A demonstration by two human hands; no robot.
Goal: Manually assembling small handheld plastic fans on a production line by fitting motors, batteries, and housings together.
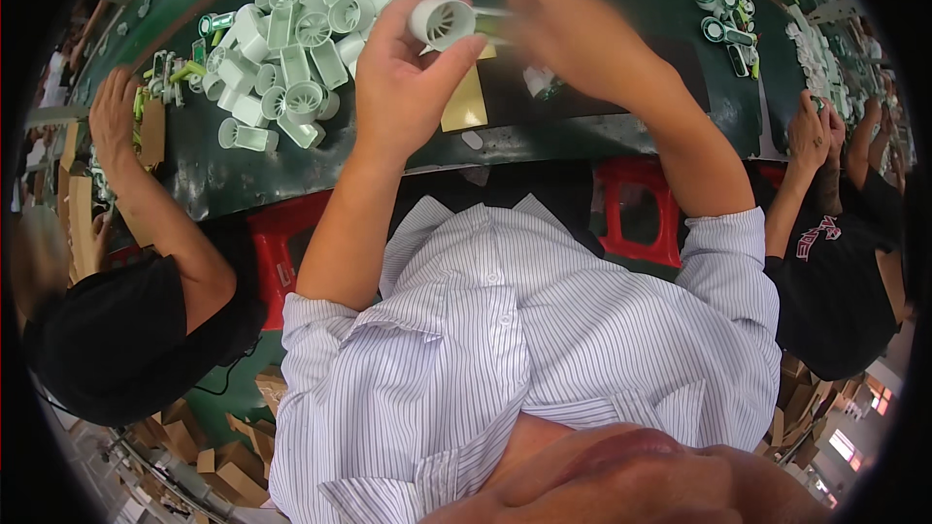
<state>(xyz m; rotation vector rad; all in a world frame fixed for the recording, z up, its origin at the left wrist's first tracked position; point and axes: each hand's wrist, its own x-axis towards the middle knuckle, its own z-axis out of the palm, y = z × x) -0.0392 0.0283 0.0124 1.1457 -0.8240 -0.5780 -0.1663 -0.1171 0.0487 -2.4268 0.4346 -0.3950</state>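
Note:
My left hand [400, 92] is closed around a pale green plastic housing [443, 25], raised above the table, with its round, spoked end facing up. Close to the housing's right side is my right hand [563, 29], smeared by motion. Its fingers are too blurred to show whether they grip anything. A pale yellowish-green streak shows between the hands, its kind unclear. On the left lies a big heap of similar pale green housings [291, 58]. Beneath my hands a yellow sheet [465, 102] lies by a dark mat [621, 102], with a small whitish part [540, 82] on the mat.
Small green-and-white assemblies [730, 19] are piled at the right; more [175, 73] lie left of the heap. Co-workers sit on both sides, one person's hand [116, 116] at the left, another's [811, 136] at the right. Red stools [636, 209] stand under the table's near edge.

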